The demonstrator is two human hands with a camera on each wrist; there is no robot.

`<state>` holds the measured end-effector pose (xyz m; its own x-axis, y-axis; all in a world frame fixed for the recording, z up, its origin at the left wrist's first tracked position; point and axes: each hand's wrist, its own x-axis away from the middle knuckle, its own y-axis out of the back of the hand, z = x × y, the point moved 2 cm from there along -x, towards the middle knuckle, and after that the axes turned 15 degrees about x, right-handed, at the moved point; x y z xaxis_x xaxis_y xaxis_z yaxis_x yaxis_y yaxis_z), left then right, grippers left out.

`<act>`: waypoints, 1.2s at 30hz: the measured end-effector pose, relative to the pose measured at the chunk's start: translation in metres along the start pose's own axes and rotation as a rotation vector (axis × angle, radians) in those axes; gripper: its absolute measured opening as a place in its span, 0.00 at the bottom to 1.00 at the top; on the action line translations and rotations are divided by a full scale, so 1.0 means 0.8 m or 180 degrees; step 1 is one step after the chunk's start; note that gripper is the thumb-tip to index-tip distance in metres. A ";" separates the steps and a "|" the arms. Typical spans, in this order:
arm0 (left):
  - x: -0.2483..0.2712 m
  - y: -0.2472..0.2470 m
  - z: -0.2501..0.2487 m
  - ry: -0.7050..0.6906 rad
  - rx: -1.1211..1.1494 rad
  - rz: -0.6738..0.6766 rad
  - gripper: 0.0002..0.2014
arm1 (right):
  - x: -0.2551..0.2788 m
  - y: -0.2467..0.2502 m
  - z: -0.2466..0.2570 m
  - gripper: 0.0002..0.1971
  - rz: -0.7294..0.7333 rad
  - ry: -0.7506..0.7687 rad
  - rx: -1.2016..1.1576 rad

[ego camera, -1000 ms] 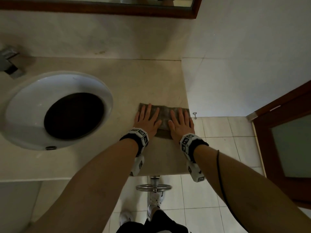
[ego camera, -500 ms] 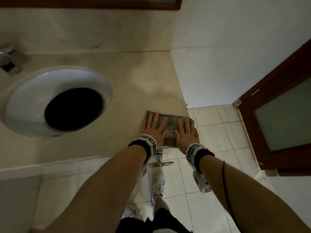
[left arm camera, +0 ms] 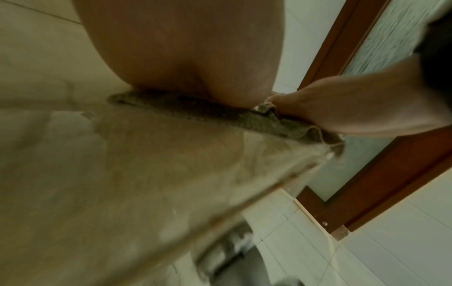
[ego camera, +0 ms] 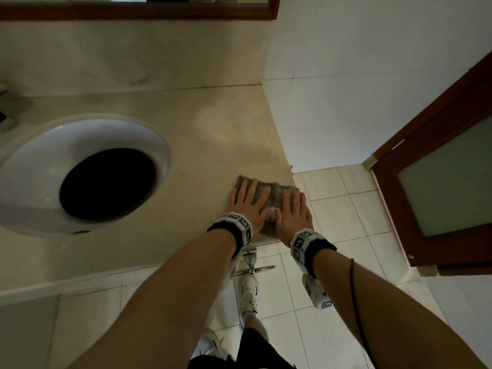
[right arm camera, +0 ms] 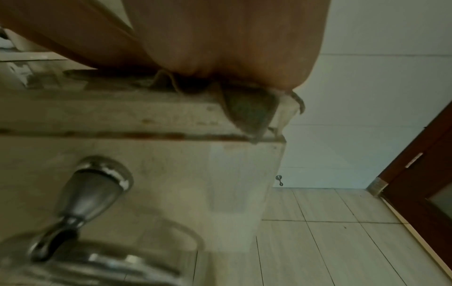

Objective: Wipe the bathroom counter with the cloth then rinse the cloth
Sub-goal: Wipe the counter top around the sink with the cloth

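Observation:
A grey-brown cloth (ego camera: 274, 194) lies flat on the beige counter (ego camera: 207, 145) at its front right corner. My left hand (ego camera: 249, 202) presses on the cloth's left half with straight, spread fingers. Beside it my right hand (ego camera: 292, 211) lies flat on the right half, at the counter's edge. In the left wrist view the cloth (left arm camera: 259, 120) is bunched between the two palms. In the right wrist view a corner of the cloth (right arm camera: 247, 114) hangs over the counter's front edge (right arm camera: 146, 116).
A white round sink (ego camera: 40, 182) with a dark bowl is set in the counter at the left, its tap just past the left edge. A metal towel ring (right arm camera: 80, 195) juts out below the counter front. White wall to the right, wooden door (ego camera: 439, 182) beyond, tiled floor below.
Both hands have slid the cloth toward the counter's front right corner. The cloth now reaches the front edge and has bunched a little between the hands.

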<state>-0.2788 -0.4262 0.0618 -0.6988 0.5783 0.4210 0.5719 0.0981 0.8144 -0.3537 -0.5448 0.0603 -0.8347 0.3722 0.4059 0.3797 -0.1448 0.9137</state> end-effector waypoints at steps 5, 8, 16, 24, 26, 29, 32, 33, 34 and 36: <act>-0.051 0.037 0.022 0.0026 0.0029 -0.0063 0.29 | -0.058 0.028 0.008 0.31 0.0081 0.0139 -0.0065; -0.080 0.060 0.042 0.0111 0.0030 -0.0118 0.29 | -0.092 0.044 0.018 0.31 0.0035 0.0237 0.0029; -0.103 0.095 0.094 0.0427 0.0231 -0.0296 0.29 | -0.157 0.075 0.062 0.31 -0.0124 0.0599 0.0543; -0.051 0.092 0.136 0.0702 0.0325 -0.0387 0.29 | -0.133 0.062 0.116 0.31 -0.0264 0.0821 0.0576; -0.027 0.084 0.146 0.0765 0.0326 -0.0418 0.30 | -0.113 0.053 0.129 0.31 -0.0251 0.0892 0.0592; 0.011 0.067 0.156 0.0810 0.0312 -0.0572 0.30 | -0.080 0.040 0.143 0.31 -0.0222 0.0964 0.0570; 0.048 0.045 0.163 0.0868 0.0338 -0.0590 0.31 | -0.045 0.026 0.151 0.31 -0.0193 0.1019 0.0597; 0.061 0.038 0.165 0.0892 0.0349 -0.0588 0.31 | -0.032 0.022 0.153 0.31 -0.0178 0.1034 0.0605; 0.074 0.032 0.167 0.0905 0.0359 -0.0590 0.31 | -0.019 0.017 0.156 0.31 -0.0169 0.1046 0.0613; 0.099 0.023 0.171 0.0894 0.0393 -0.0594 0.31 | 0.008 0.006 0.163 0.31 -0.0156 0.1060 0.0630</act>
<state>-0.2653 -0.2677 0.0554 -0.8771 0.2977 0.3769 0.4589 0.2880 0.8405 -0.3049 -0.4233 0.0649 -0.9252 0.0516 0.3760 0.3786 0.0576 0.9238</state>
